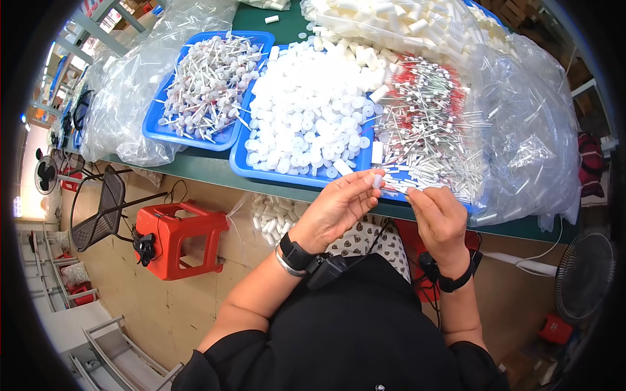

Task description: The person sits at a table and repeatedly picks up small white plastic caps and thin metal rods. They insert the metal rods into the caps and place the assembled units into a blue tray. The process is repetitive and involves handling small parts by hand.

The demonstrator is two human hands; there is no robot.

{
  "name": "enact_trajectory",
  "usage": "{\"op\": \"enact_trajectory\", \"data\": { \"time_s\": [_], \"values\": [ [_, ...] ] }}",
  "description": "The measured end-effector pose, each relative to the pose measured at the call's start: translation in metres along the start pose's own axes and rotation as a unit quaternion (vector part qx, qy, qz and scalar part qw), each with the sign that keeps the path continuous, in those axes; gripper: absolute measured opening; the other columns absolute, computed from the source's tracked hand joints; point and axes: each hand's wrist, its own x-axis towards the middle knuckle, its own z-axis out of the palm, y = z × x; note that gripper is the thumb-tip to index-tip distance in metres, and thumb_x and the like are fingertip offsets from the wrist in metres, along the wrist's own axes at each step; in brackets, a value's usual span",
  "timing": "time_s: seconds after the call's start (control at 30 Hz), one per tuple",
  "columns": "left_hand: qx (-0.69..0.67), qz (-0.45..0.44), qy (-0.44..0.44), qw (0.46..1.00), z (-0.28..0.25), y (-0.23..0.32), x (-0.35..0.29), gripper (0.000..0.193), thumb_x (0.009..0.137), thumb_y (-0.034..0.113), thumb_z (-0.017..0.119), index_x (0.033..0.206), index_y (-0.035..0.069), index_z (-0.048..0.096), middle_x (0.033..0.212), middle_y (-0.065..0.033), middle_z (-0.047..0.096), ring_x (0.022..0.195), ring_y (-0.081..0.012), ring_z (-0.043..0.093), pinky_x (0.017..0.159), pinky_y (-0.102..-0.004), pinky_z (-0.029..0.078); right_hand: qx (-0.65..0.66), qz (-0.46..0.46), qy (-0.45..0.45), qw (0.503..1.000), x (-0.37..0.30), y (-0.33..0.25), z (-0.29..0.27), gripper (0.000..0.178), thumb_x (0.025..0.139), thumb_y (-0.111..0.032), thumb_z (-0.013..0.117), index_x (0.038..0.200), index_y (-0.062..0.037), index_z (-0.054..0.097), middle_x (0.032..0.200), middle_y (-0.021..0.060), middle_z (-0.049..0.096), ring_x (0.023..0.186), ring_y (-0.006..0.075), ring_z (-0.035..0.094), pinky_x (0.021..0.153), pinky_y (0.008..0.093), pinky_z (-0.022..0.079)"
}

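Note:
My left hand (340,207) is in front of the middle tray, thumb and forefinger pinching a small translucent white plastic cap (377,182). A short way to its right, my right hand (441,220) is closed, thumb against fingertips, on something thin and pale that I cannot make out. Behind my hands, a blue tray (270,171) holds a heap of white plastic discs (306,107). Just beyond my right hand lies a pile of thin white sticks (433,117), several with red parts. The two hands are apart.
A second blue tray (156,130) at the left holds white sticks with round caps. Clear plastic bags (531,140) lie at the table's right and left. White tubes (404,19) fill a bag at the back. A red stool (189,238) and a fan (585,277) stand nearby.

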Motion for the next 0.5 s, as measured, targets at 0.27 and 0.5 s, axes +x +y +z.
{"op": "enact_trajectory", "data": {
  "time_s": [0.27, 0.5],
  "values": [
    [0.025, -0.021, 0.007, 0.999, 0.006, -0.002, 0.000, 0.032, 0.095, 0.013, 0.060, 0.122, -0.003, 0.054, 0.096, -0.0037, 0.063, 0.084, -0.0080, 0.060, 0.077, -0.0216, 0.052, 0.009, -0.024, 0.005, 1.000, 0.002, -0.003, 0.003, 0.030, 0.066, 0.005, 0.072, 0.095, -0.0012, 0.067, 0.083, 0.0065, 0.057, 0.062, 0.0218, 0.056, 0.052, 0.0325, 0.045],
    [0.000, -0.031, 0.017, 0.999, 0.011, -0.012, -0.002, 0.030, 0.095, 0.013, 0.061, 0.121, -0.001, 0.057, 0.093, -0.0010, 0.062, 0.082, -0.0080, 0.060, 0.075, -0.0213, 0.051, 0.074, 0.082, 0.026, 0.994, 0.004, -0.009, 0.012, 0.015, 0.077, 0.000, 0.073, 0.091, 0.0000, 0.067, 0.077, 0.0090, 0.062, 0.065, 0.0238, 0.061, 0.055, 0.0306, 0.048]
  ]
}}
